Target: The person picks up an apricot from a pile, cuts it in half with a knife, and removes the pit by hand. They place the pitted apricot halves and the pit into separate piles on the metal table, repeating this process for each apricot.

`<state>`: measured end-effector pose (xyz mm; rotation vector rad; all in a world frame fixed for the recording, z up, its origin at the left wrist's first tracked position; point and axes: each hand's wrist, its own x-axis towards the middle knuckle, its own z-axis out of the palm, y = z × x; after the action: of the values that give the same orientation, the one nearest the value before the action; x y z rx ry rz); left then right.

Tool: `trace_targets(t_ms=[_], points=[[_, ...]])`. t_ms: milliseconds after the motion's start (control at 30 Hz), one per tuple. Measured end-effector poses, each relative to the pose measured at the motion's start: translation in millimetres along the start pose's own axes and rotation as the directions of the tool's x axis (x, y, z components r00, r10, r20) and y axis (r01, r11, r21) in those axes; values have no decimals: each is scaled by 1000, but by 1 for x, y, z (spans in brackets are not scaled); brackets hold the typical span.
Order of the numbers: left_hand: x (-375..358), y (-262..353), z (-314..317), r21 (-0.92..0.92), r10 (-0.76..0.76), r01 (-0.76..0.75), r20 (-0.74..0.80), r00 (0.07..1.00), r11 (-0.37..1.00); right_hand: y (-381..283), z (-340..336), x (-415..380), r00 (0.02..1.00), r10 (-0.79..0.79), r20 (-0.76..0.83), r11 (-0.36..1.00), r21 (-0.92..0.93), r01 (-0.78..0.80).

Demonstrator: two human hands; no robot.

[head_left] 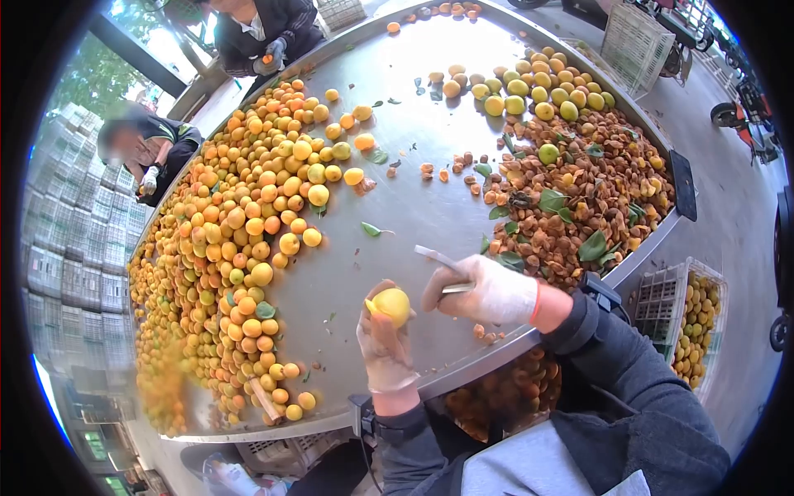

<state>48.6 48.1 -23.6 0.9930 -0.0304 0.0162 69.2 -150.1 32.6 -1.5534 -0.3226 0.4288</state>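
My left hand (383, 351), in a pale glove, is wrapped round a yellow apricot (392, 307) and holds it up above the metal table (347, 256). Just to the right, my right hand (488, 293) grips a flat metal tool (438, 258). One flat end of it points up and left. A second metal end shows below, near the fingers; how the two join is hidden by my glove. Tool and apricot are apart, a small gap between them. My right hand is also gloved.
A large pile of whole apricots (240, 223) covers the table's left side. At the right lie brown pits and leaves (579, 182), with yellow-green fruit (562, 87) behind. A crate of fruit (695, 331) stands at the lower right. Two people (269, 37) work along the far left edge.
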Motion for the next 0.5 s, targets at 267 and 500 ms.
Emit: trace_targets(t_ms=[267,500], points=[[0,7,15,-354,-259,235,-22,966,905,27,24,-6,997,-64,35,920,-384,73],[-9,11,12,-82,-143,147,52,988,986,18,24,-6,998,-57,-10,865,-500,44]])
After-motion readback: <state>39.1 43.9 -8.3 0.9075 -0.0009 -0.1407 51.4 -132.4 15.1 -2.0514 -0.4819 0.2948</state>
